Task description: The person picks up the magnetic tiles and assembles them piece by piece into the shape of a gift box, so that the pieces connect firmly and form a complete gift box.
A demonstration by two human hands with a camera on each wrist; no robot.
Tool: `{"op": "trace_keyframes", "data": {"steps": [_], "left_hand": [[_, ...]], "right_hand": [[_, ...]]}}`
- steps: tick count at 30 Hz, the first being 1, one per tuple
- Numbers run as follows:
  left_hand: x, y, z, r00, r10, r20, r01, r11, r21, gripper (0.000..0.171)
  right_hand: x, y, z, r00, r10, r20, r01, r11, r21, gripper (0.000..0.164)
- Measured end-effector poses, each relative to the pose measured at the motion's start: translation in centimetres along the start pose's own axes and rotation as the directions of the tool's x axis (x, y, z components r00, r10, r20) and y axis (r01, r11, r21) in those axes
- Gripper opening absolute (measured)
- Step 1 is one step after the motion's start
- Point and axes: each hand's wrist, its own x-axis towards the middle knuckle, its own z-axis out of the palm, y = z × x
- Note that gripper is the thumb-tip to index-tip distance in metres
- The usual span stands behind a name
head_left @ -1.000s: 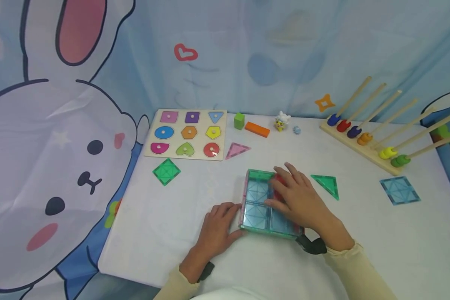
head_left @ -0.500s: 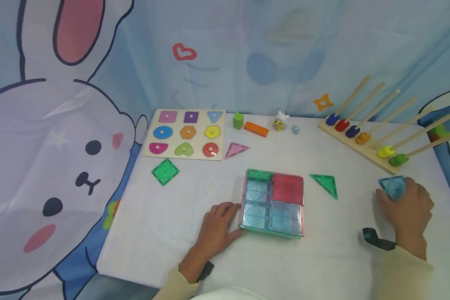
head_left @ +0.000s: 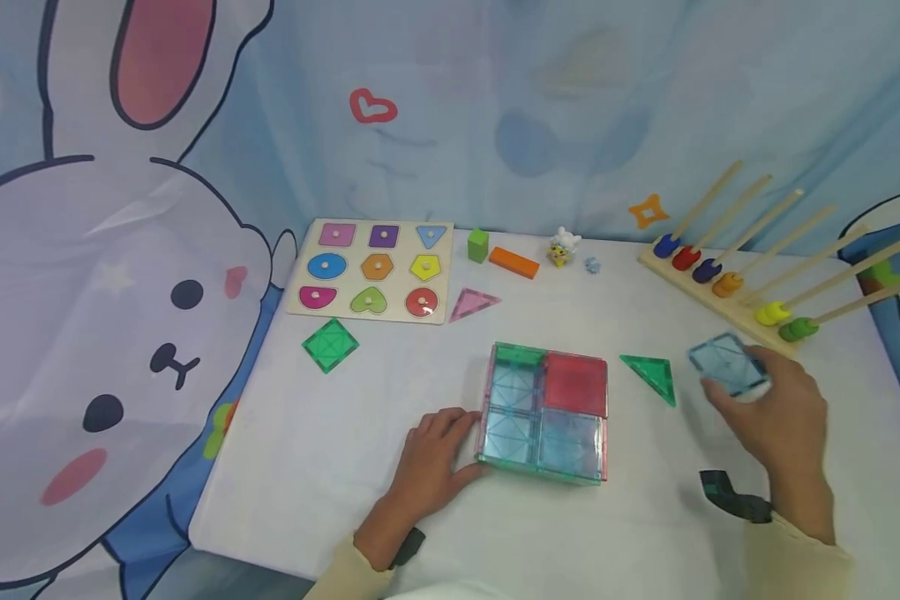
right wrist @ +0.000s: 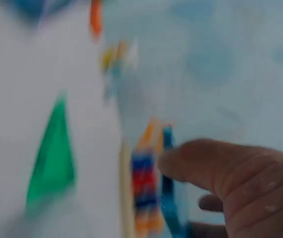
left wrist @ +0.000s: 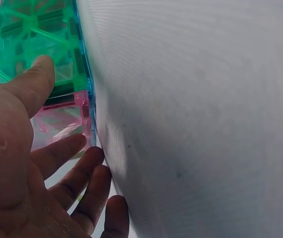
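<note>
A low box of see-through magnetic tiles stands mid-table, with blue tiles, a red one and a green strip showing from above and pink and green sides. My left hand rests at its left front corner, thumb on the green side and fingertips by the pink side. To the right, my right hand pinches a blue square magnetic tile by its edge, above the table. The right wrist view, blurred, shows that tile edge-on at the thumb. A green triangle tile lies between box and right hand.
A wooden peg rack with coloured beads stands back right. Along the back are a shape puzzle board, a green block, an orange block and a small figurine. Pink and green tiles lie nearer.
My right hand left the box, reached right and took hold of the blue square tile. It has now lifted it and moved left with it. My left hand stays at the box.
</note>
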Motion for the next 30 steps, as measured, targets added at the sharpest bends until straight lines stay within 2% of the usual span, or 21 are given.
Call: {"op": "trace_keyframes", "data": {"steps": [1, 2, 3, 5, 7, 8, 9, 11, 14, 17, 24, 27, 28, 30], "left_hand": [[0.0, 0.0, 0.0, 1.0, 0.0, -0.001, 0.0, 1.0, 0.0, 0.073], [0.1, 0.0, 0.0, 1.0, -0.003, -0.001, 0.003, 1.0, 0.002, 0.073], [0.1, 0.0, 0.0, 1.0, -0.006, -0.001, 0.006, 1.0, 0.004, 0.073], [0.1, 0.0, 0.0, 1.0, -0.013, -0.002, 0.013, 1.0, 0.006, 0.073], [0.1, 0.0, 0.0, 1.0, -0.013, -0.004, 0.013, 1.0, 0.005, 0.073], [0.2, 0.0, 0.1, 1.0, -0.012, -0.005, 0.012, 1.0, 0.005, 0.073], [0.2, 0.0, 0.1, 1.0, -0.01, -0.006, 0.01, 1.0, 0.005, 0.073], [0.2, 0.0, 0.1, 1.0, -0.005, -0.007, 0.005, 1.0, 0.005, 0.072], [0.2, 0.0, 0.1, 1.0, -0.004, -0.002, 0.004, 1.0, 0.012, 0.072], [0.3, 0.0, 0.0, 1.0, 0.0, 0.008, 0.0, 1.0, 0.017, 0.073], [0.5, 0.0, -0.2, 1.0, 0.001, -0.002, -0.001, 1.0, 0.025, 0.073], [0.4, 0.0, -0.2, 1.0, 0.0, 0.007, 0.0, 1.0, 0.013, 0.073], [0.4, -0.1, -0.2, 1.0, 0.003, 0.014, -0.003, 1.0, 0.01, 0.073], [0.3, -0.4, -0.2, 0.999, 0.016, 0.035, -0.016, 1.0, 0.001, 0.074]], "right_hand": [[-0.4, -2.3, -0.1, 0.995, -0.103, -0.004, 0.104, 0.994, 0.042, 0.079], [-0.8, -4.5, 0.0, 0.976, -0.217, -0.006, 0.217, 0.973, 0.075, 0.077], [-1.1, -6.7, 0.2, 0.944, -0.33, -0.001, 0.327, 0.938, 0.115, 0.075], [-1.6, -10.5, 0.9, 0.856, -0.517, 0.017, 0.506, 0.844, 0.177, 0.075], [-1.9, -13.5, 1.8, 0.775, -0.63, 0.045, 0.612, 0.767, 0.193, 0.077], [-2.0, -14.8, 2.3, 0.744, -0.665, 0.062, 0.646, 0.74, 0.189, 0.078], [-2.1, -15.8, 2.8, 0.722, -0.686, 0.085, 0.665, 0.723, 0.187, 0.079], [-2.2, -17.3, 3.7, 0.7, -0.703, 0.128, 0.687, 0.711, 0.15, 0.079], [-2.2, -18.2, 4.9, 0.684, -0.703, 0.195, 0.701, 0.707, 0.09, 0.079], [-2.3, -18.2, 5.7, 0.675, -0.698, 0.239, 0.709, 0.703, 0.053, 0.077], [-2.6, -17.4, 6.0, 0.682, -0.701, 0.208, 0.702, 0.707, 0.08, 0.078], [-2.8, -16.5, 5.5, 0.7, -0.693, 0.175, 0.679, 0.721, 0.139, 0.079], [-3.0, -16.0, 5.3, 0.713, -0.683, 0.161, 0.662, 0.731, 0.167, 0.08], [-3.3, -14.7, 4.9, 0.757, -0.642, 0.123, 0.61, 0.762, 0.218, 0.08]]}}
